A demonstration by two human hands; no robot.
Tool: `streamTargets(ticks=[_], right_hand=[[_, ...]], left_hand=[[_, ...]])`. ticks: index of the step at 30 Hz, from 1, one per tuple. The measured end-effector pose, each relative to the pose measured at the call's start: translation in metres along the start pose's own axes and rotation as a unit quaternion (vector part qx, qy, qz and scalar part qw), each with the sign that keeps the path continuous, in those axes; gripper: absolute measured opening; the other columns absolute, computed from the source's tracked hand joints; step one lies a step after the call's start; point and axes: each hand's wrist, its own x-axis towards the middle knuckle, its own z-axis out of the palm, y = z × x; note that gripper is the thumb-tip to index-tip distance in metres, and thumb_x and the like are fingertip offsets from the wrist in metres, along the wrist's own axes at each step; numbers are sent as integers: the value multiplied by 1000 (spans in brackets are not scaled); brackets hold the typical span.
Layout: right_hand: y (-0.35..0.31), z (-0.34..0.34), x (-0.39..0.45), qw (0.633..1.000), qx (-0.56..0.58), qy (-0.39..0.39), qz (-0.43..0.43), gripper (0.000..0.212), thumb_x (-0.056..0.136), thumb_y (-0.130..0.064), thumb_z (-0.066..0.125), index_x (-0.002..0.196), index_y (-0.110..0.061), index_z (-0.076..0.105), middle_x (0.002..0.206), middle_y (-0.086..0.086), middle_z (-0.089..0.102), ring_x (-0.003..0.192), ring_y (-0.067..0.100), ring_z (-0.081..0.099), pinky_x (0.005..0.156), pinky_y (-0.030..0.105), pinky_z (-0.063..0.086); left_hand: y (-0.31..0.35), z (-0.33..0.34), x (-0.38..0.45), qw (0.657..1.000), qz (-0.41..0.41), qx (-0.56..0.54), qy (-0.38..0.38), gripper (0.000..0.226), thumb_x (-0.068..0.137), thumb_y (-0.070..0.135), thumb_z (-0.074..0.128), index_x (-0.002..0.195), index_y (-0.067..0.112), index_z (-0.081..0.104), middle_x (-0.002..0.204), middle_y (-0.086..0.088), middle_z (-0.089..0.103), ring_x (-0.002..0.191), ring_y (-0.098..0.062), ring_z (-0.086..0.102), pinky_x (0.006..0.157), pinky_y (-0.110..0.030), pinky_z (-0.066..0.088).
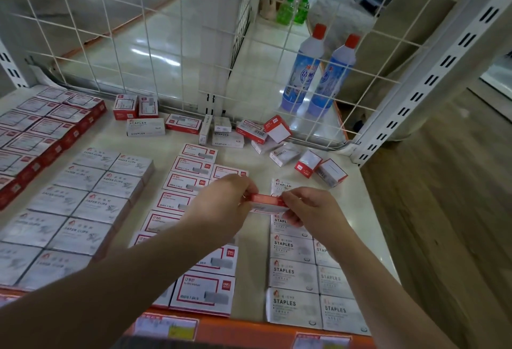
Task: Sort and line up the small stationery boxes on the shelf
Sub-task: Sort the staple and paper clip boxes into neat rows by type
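both hands hold one small red-and-white cardboard staple box (268,202) just above the pale shelf (257,240), between two half-built columns. the left hand (221,204) pinches its left end, the right hand (306,207) pinches its right end, fingers curled around the box. it looks like the placing step: the box is being turned or squared up before it is set down. to its left runs the column of red-bordered white boxes (191,167); to its right, the grey "staples" boxes (292,275). its red edge suggests it belongs with the red-bordered column, so the next move calls for lowering it flush there. a loose jumble of unsorted boxes (278,129) waits by the white wire grid (166,43).
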Motion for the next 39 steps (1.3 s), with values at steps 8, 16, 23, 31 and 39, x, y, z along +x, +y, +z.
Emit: streamTargets(ticks=[8, 16, 23, 31, 39], right_hand=[[-4, 2, -3, 992, 112, 65, 3, 4, 82, -12, 67, 84, -16, 69, 73, 8, 66, 63, 13, 56, 68, 27, 52], [-1, 5, -7, 984, 151, 74, -49, 15, 82, -2, 65, 82, -16, 67, 79, 5, 70, 62, -2, 61, 61, 11, 48], [3, 7, -9, 981, 158, 70, -87, 14, 81, 4, 63, 81, -10, 67, 79, 6, 67, 70, 8, 61, 67, 16, 50], [-2, 5, -8, 985, 156, 37, -59, 21, 80, 7, 62, 74, -8, 49, 86, 18, 69, 81, 22, 69, 70, 27, 57], [-10, 4, -8, 990, 119, 28, -67, 24, 78, 7, 65, 75, -11, 50, 87, 15, 67, 80, 22, 69, 70, 29, 58]], left_hand=[[-4, 6, 1, 991, -62, -118, 8, 31, 89, 19, 60, 119, 20, 55, 112, 5, 59, 91, -4, 52, 63, -8, 45], [-9, 12, 7, 979, -130, -146, -66, 28, 98, 24, 42, 119, 12, 56, 99, 1, 57, 76, -12, 57, 60, -14, 49], [-9, 13, 8, 951, -169, -255, -39, 30, 96, 18, 47, 126, 16, 51, 90, 2, 59, 84, -12, 61, 63, -16, 53], [-6, 8, 8, 974, -82, -207, -41, 30, 95, 26, 50, 124, 23, 56, 96, 12, 56, 96, -8, 53, 67, -12, 47], [-4, 5, 14, 978, -40, -204, -3, 16, 88, 22, 60, 104, 23, 64, 80, 15, 62, 78, 0, 60, 67, -10, 49]])
